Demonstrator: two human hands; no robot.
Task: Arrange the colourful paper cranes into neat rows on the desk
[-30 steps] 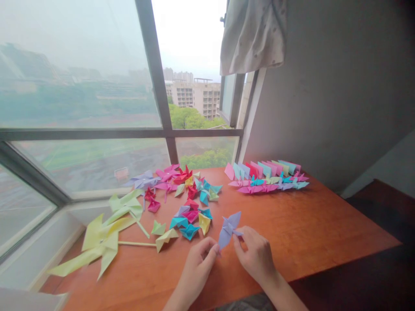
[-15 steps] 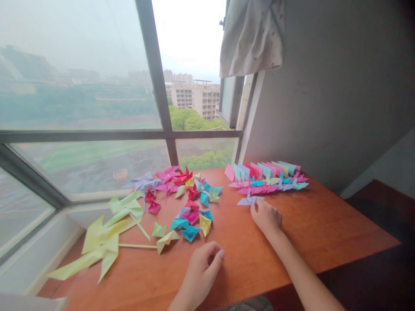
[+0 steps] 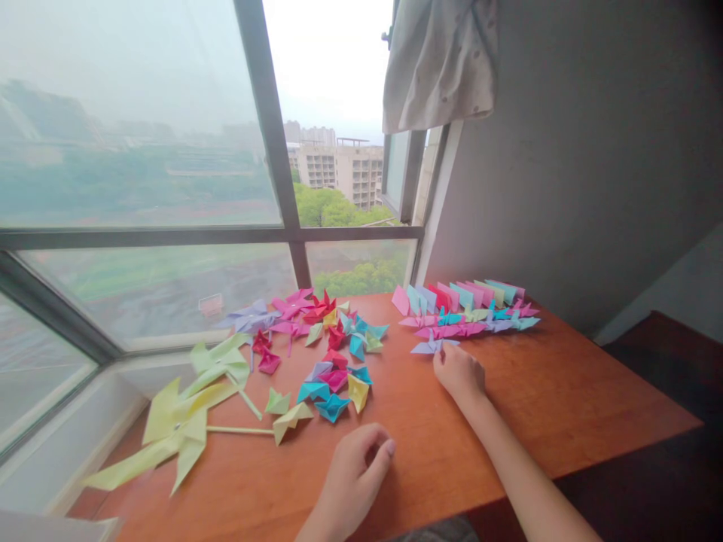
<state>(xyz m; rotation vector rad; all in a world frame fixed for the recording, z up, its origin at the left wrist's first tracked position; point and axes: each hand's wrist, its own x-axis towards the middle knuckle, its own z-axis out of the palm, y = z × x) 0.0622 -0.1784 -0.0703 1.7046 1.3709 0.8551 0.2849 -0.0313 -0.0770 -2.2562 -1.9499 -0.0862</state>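
Note:
My right hand point(image 3: 460, 372) has its fingers closed on the near right end of a lavender origami crane point(image 3: 425, 347), whose wings spread to the left. The fingertips hide part of it. Just behind it lie pink paper cranes point(image 3: 443, 332), with lavender and light blue cranes point(image 3: 508, 324) to their right. My left hand point(image 3: 355, 470) rests on the table near the front edge, loosely curled with nothing showing in it. A cluster of folded paper boats point(image 3: 332, 406) sits beyond the left hand.
Yellow-green pinwheels point(image 3: 184, 421) with sticks lie on the left of the wooden table point(image 3: 407, 436). Purple and pink pinwheels point(image 3: 254, 318) sit by the window point(image 3: 355, 256). Paper planes point(image 3: 452, 296) stand in a row at the back right.
My right hand and the lavender crane have shifted slightly left and away from me. My left hand stays almost where it was.

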